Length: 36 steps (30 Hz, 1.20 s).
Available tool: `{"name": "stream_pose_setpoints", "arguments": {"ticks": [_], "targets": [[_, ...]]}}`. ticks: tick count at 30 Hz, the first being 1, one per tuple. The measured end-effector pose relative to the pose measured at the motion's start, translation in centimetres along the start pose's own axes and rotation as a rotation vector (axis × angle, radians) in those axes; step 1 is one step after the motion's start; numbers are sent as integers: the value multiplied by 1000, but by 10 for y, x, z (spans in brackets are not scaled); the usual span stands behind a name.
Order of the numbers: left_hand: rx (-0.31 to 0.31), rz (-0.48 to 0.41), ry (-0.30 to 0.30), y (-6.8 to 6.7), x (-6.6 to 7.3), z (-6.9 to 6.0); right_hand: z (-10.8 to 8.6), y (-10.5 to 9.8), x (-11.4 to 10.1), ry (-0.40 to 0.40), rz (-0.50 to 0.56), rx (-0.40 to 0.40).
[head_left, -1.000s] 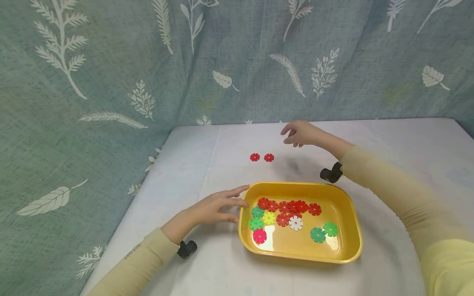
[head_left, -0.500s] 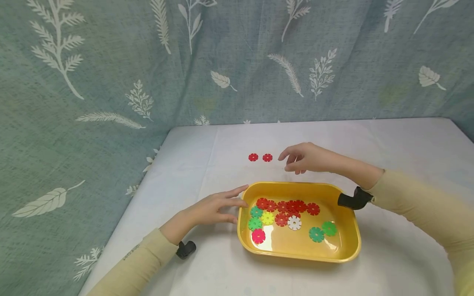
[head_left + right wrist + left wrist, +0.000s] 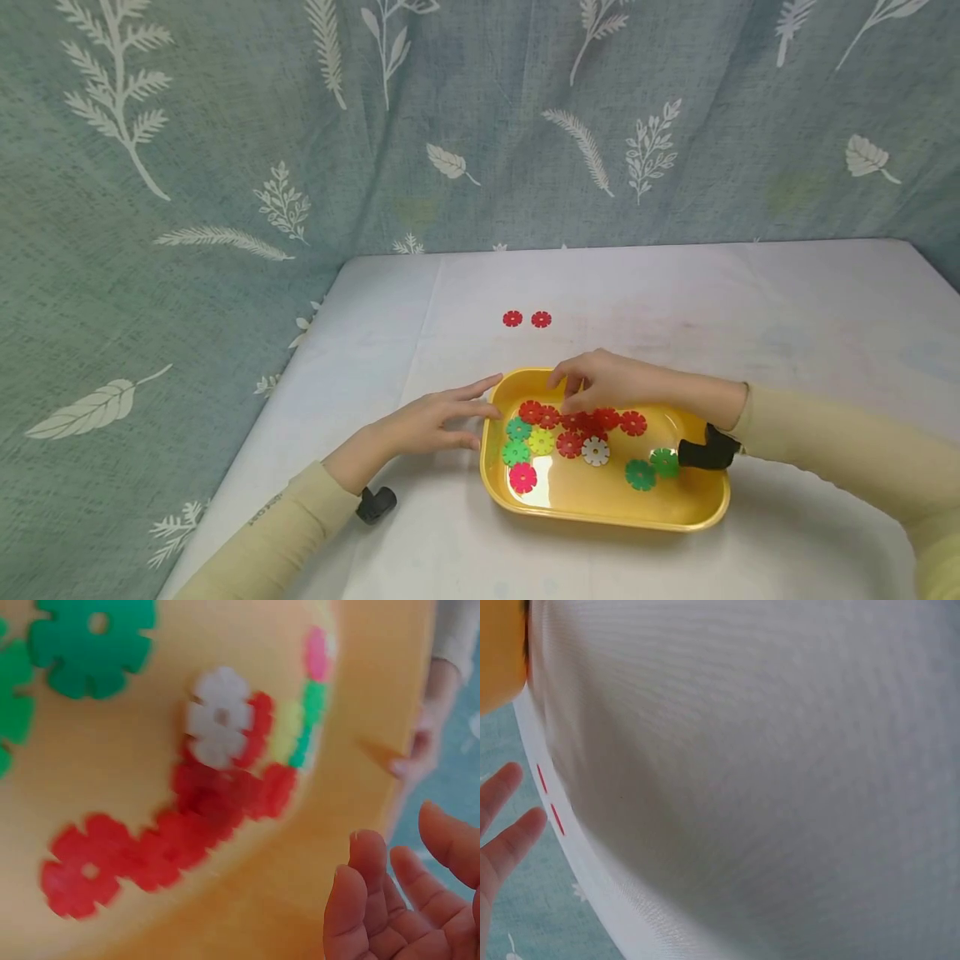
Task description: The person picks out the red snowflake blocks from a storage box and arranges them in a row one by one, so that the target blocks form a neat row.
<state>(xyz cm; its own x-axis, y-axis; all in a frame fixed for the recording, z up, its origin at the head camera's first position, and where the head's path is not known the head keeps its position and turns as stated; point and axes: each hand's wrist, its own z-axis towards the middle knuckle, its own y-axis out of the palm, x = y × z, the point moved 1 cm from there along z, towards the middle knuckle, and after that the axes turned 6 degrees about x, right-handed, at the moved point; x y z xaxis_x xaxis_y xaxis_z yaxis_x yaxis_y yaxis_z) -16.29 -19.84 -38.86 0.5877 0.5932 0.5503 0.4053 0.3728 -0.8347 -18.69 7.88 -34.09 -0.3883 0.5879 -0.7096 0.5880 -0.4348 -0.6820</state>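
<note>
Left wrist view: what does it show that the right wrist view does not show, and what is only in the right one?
Only the left wrist view shows the two red pieces lying outside the yellow tray, on the white table; they look like thin lines. Only the right wrist view shows the right hand and pieces inside the tray, among them green pieces, a white piece and a red cluster. Both show part of the tray, part of the left hand and blue-green cloth.

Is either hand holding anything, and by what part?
Nothing appears held: the right hand looks empty over red discs, and the left hand touches the yellow tray at its rim.
</note>
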Motion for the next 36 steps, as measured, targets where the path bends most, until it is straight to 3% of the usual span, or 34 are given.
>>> {"name": "stream_pose_setpoints", "arguments": {"ticks": [14,30,36], "targets": [[1,9,7,-1,1,0,11,31,14,-25,-131,-168],[8,11,9,0,0,0,14,47,20,-160,-336,-154],[8,13,8,1,0,0,12,49,20,-168,-380,-155]]}}
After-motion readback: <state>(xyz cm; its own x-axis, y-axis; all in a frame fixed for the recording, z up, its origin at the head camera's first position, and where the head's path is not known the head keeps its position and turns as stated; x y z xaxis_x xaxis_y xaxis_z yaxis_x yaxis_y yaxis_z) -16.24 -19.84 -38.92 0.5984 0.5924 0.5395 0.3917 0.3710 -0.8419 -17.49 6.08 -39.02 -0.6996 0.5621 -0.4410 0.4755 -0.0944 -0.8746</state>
